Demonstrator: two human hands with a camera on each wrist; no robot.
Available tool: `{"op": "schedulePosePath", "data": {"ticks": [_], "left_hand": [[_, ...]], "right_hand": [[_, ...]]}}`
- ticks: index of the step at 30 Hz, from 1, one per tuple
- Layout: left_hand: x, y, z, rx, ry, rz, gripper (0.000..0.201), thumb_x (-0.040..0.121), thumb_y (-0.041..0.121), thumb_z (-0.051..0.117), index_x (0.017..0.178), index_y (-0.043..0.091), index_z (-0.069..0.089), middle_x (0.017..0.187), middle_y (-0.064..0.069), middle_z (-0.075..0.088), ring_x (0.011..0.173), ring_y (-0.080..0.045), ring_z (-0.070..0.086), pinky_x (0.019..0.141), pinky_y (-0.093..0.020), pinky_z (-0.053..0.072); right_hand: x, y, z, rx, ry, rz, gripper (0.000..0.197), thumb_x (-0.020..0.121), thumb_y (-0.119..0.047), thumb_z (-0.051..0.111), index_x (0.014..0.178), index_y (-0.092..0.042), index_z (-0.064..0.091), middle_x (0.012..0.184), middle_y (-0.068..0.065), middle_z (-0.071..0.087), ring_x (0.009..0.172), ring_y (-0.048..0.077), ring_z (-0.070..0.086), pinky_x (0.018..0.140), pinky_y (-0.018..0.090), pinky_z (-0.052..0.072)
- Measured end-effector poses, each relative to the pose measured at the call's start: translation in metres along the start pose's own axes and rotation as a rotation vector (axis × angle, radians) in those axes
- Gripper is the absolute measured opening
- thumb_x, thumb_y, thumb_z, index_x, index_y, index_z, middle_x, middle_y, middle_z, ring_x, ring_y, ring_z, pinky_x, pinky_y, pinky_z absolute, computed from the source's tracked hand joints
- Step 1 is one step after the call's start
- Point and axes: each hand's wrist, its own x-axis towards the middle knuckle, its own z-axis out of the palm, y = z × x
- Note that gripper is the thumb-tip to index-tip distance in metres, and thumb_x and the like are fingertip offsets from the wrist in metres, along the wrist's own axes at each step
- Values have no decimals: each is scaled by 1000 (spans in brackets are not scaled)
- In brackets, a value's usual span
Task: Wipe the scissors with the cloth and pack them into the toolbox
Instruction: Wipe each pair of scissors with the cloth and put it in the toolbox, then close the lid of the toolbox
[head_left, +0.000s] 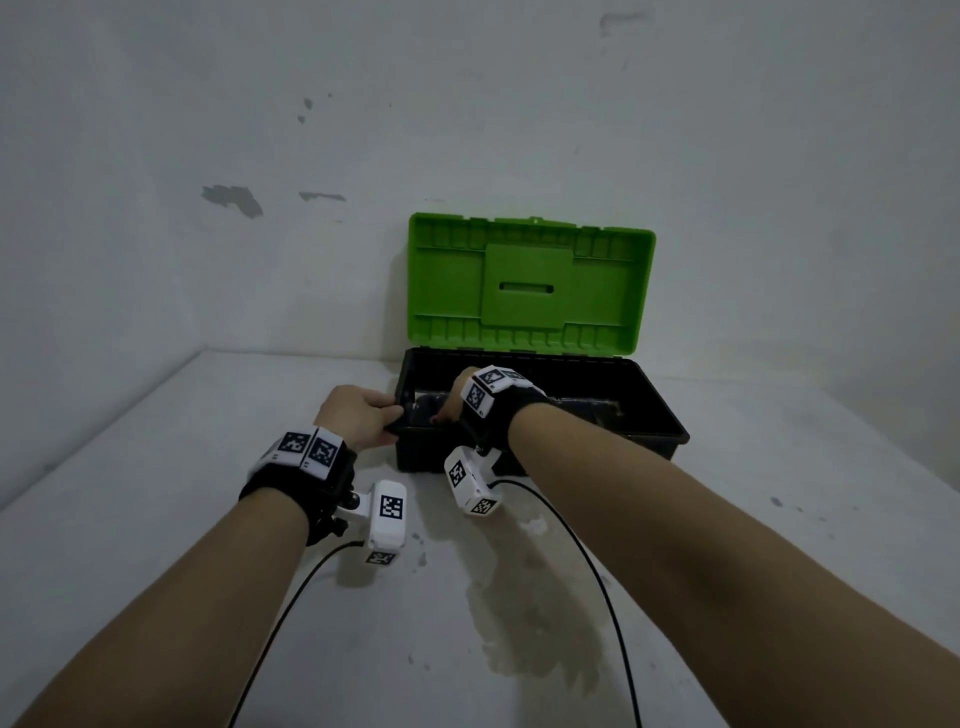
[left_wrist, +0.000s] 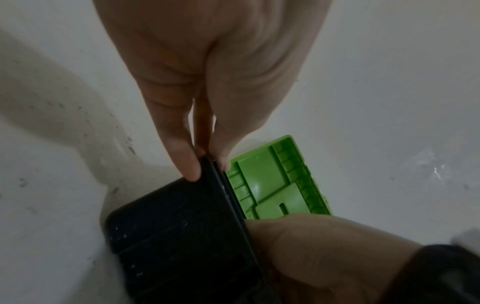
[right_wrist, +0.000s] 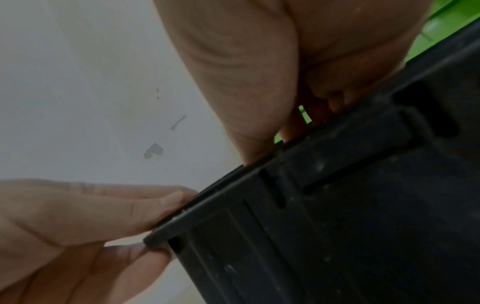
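The black toolbox (head_left: 597, 415) stands on the white table (head_left: 156, 467) with its green lid (head_left: 530, 283) open. The left hand (head_left: 358, 415) pinches its left front corner, and the right hand (head_left: 467, 397) grips the front rim just beside it. The scissors cannot be seen.

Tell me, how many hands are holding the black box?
2. The left hand grips the near left corner of the toolbox; the right hand holds its front rim just beside, fingers dipping inside.
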Motion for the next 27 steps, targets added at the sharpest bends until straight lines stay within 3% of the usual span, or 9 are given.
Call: {"op": "schedulePosePath", "data": {"ticks": [3, 5, 7, 11, 16, 17, 19, 23, 27], "left_hand": [[2, -1, -1, -30, -19, -3, 23, 91, -1, 67, 113, -5, 71, 104, -24, 72, 92, -36, 71, 86, -45, 59], [1, 0, -1, -33, -31, -11, 22, 92, -2, 66, 113, -5, 70, 104, -24, 71, 91, -34, 70, 79, -40, 61], [1, 0, -2, -31, -33, -18, 24, 92, -2, 66, 115, -6, 69, 105, -25, 71, 89, -33, 70, 68, -32, 63], [1, -1, -2, -36, -33, -23, 26, 92, -2, 66, 117, -6, 68, 108, -26, 71, 94, -35, 70, 61, -28, 62], [-2, 0, -2, -38, -36, -33, 27, 93, -1, 65, 119, -6, 68, 109, -25, 70, 91, -32, 69, 69, -34, 62], [-4, 1, -2, -27, -28, -30, 26, 93, 0, 65, 118, -5, 68, 107, -23, 71, 88, -30, 68, 65, -31, 62], [-7, 2, -3, 38, -1, -11, 25, 93, 6, 68, 117, 1, 70, 102, -19, 71, 80, -25, 67, 58, -27, 60], [-15, 8, -5, 186, 37, 59, 25, 93, 14, 68, 116, 6, 72, 98, -16, 73, 78, -24, 66, 71, -35, 57], [-22, 24, -1, 216, 107, 200, 30, 94, 19, 66, 121, 5, 71, 111, -13, 72, 107, -30, 67, 98, -40, 51]], "right_hand": [[7, -7, 3, -51, 75, 1, 43, 93, -42, 58, 123, -12, 62, 100, 10, 65, 75, 21, 58, 49, 20, 37], [11, -8, 4, -127, 72, -48, 41, 96, -34, 55, 131, -12, 56, 111, 10, 64, 71, 20, 54, 47, 24, 34], [16, -13, 5, -80, -25, -36, 40, 97, -19, 53, 135, -5, 50, 132, 18, 55, 93, 25, 52, 52, 24, 30], [25, -15, 6, -34, -55, -22, 38, 96, -15, 53, 130, 2, 53, 138, 22, 50, 95, 19, 35, 54, 18, 24], [30, -6, 16, -45, 54, 153, 37, 89, -21, 61, 119, 1, 59, 84, 3, 59, 82, 19, 57, 67, 27, 44], [25, -5, 12, -66, 75, 247, 29, 88, -20, 60, 109, -1, 63, 84, 4, 57, 80, 19, 60, 68, 28, 45], [31, 12, 8, 108, 108, 120, 26, 86, -26, 65, 104, -7, 67, 92, 7, 55, 82, 22, 55, 62, 26, 42], [8, 58, -17, 247, 183, 133, 43, 77, -45, 69, 92, -5, 74, 82, 9, 70, 78, 30, 68, 62, 31, 51], [-25, 130, -36, 317, 330, 208, 36, 82, -46, 68, 98, -15, 76, 98, 8, 73, 85, 26, 67, 72, 28, 53]]}}
